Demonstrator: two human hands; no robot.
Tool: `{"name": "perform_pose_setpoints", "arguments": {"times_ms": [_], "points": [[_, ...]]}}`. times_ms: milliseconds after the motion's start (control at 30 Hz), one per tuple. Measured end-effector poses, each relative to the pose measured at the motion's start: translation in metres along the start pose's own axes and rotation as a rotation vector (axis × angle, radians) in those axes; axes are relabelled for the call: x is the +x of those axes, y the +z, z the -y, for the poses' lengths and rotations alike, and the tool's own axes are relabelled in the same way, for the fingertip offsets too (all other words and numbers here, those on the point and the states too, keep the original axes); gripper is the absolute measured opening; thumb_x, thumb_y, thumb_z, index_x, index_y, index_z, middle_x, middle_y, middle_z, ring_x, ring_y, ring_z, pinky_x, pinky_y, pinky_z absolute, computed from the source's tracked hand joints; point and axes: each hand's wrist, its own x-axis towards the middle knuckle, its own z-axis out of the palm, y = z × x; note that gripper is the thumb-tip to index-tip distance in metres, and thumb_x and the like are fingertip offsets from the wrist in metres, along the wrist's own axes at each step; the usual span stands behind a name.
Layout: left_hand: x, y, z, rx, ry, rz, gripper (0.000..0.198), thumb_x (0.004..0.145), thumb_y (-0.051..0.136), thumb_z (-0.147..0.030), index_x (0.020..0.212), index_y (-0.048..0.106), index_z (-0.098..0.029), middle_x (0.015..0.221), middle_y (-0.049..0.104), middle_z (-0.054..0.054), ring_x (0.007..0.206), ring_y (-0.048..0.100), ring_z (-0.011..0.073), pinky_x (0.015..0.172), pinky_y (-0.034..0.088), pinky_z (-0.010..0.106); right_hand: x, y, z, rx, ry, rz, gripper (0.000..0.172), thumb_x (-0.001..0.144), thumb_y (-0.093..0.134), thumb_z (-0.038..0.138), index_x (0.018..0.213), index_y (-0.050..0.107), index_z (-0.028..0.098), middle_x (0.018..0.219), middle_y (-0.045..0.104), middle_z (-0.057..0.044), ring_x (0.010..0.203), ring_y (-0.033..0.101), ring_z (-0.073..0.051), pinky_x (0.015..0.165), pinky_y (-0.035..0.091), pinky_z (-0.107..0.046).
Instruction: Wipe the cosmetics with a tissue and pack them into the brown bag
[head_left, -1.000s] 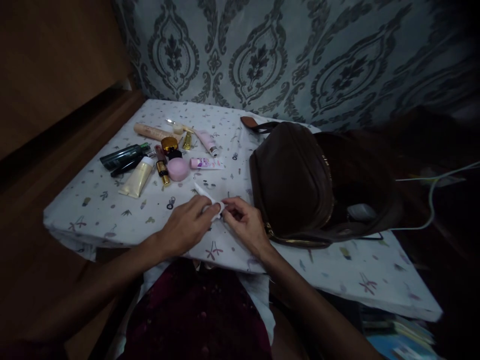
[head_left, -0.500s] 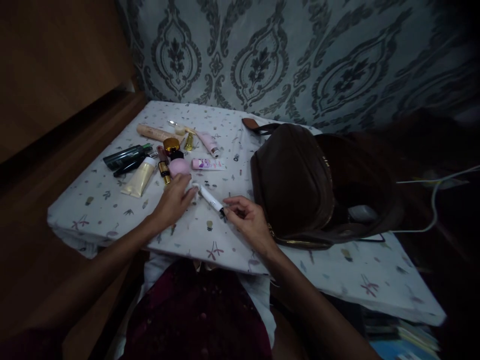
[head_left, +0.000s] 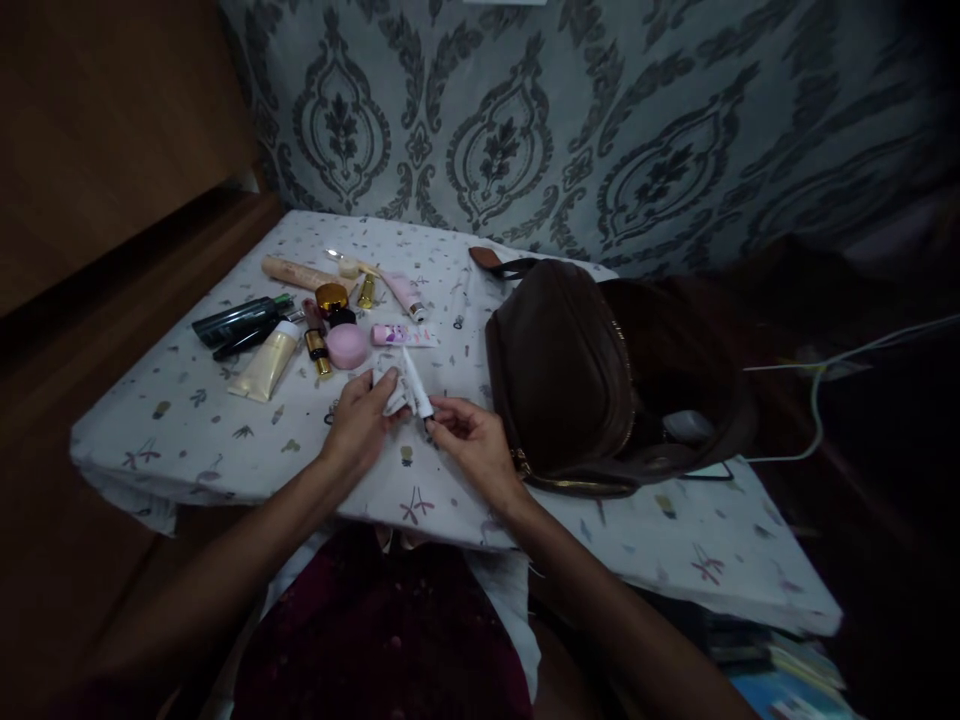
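My right hand (head_left: 476, 440) pinches a slim white tube (head_left: 418, 383) by its dark-capped lower end, the other end pointing up and away. In my left hand (head_left: 356, 425) is a crumpled white tissue-like piece (head_left: 390, 388), held between thumb and fingers right beside the tube. Whether it is tissue or thin cloth I cannot tell for sure. Just beyond my left hand sit a round pink container (head_left: 346, 346) and a small pink-and-white printed tube (head_left: 405, 335). Both hands are above the patterned tablecloth (head_left: 292, 480).
A brown leather bag (head_left: 559, 375) stands close to my right hand. Further left lie a cream tube (head_left: 264, 365), a dark green bottle (head_left: 234, 320), an amber-topped jar (head_left: 331, 298), a pale pink tube (head_left: 405, 295) and a long beige tube (head_left: 300, 272). A white cable (head_left: 817, 410) hangs at right.
My left hand has come away from the pink container and now holds the crumpled white piece up by the tube. The slim tube is tilted more upright in my right hand. The view has shifted slightly.
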Motion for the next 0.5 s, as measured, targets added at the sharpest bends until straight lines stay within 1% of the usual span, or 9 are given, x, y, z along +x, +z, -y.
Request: {"name": "perform_pose_setpoints", "arguments": {"times_ms": [100,200,300,367,433,500], "points": [[-0.002,0.004,0.002,-0.013,-0.014,0.03,0.038,0.065,0.084,-0.044,0.075,0.06,-0.016,0.07,0.059,-0.003,0.059,0.054,0.0088,0.052,0.044,0.019,-0.001,0.001,0.003,-0.008,-0.026,-0.008,0.038,0.071,0.072,0.032,0.105,0.075,0.017,0.077,0.068,-0.002,0.066,0.059,-0.014,0.065,0.052,-0.029],[-0.003,0.004,-0.001,0.042,-0.017,0.05,0.038,0.067,0.083,-0.046,0.075,0.061,-0.016,0.07,0.059,-0.002,0.061,0.053,0.0091,0.054,0.044,0.019,-0.004,0.002,0.007,-0.085,-0.105,-0.033,0.036,0.073,0.07,0.03,0.107,0.075,0.018,0.078,0.068,-0.002,0.065,0.058,-0.014,0.064,0.051,-0.029],[-0.005,0.004,-0.003,0.107,0.019,0.09,0.039,0.069,0.081,-0.05,0.08,0.063,-0.017,0.073,0.062,-0.002,0.067,0.056,0.0112,0.061,0.046,0.021,-0.005,0.005,0.012,-0.155,-0.184,-0.055,0.034,0.074,0.068,0.027,0.107,0.076,0.02,0.08,0.07,-0.002,0.064,0.059,-0.014,0.063,0.051,-0.028],[-0.008,0.005,-0.003,0.145,0.054,0.14,0.041,0.071,0.079,-0.052,0.085,0.065,-0.017,0.076,0.064,-0.001,0.072,0.058,0.0128,0.067,0.047,0.023,-0.002,0.009,0.015,-0.147,-0.208,-0.067,0.036,0.074,0.066,0.024,0.109,0.075,0.02,0.081,0.071,-0.002,0.067,0.061,-0.014,0.066,0.052,-0.028],[-0.011,0.004,-0.001,0.183,0.085,0.191,0.04,0.073,0.077,-0.051,0.09,0.066,-0.016,0.081,0.067,0.0,0.078,0.06,0.0146,0.073,0.049,0.024,0.001,0.014,0.017,-0.092,-0.21,-0.079,0.04,0.073,0.064,0.02,0.112,0.073,0.02,0.084,0.072,-0.002,0.073,0.064,-0.016,0.071,0.055,-0.029],[-0.011,0.001,0.0,0.245,0.134,0.228,0.037,0.078,0.075,-0.048,0.095,0.066,-0.016,0.087,0.068,0.002,0.084,0.061,0.0164,0.079,0.049,0.026,0.003,0.02,0.018,-0.017,-0.204,-0.073,0.046,0.071,0.062,0.017,0.117,0.07,0.02,0.092,0.073,-0.004,0.082,0.067,-0.017,0.079,0.056,-0.031]]}}
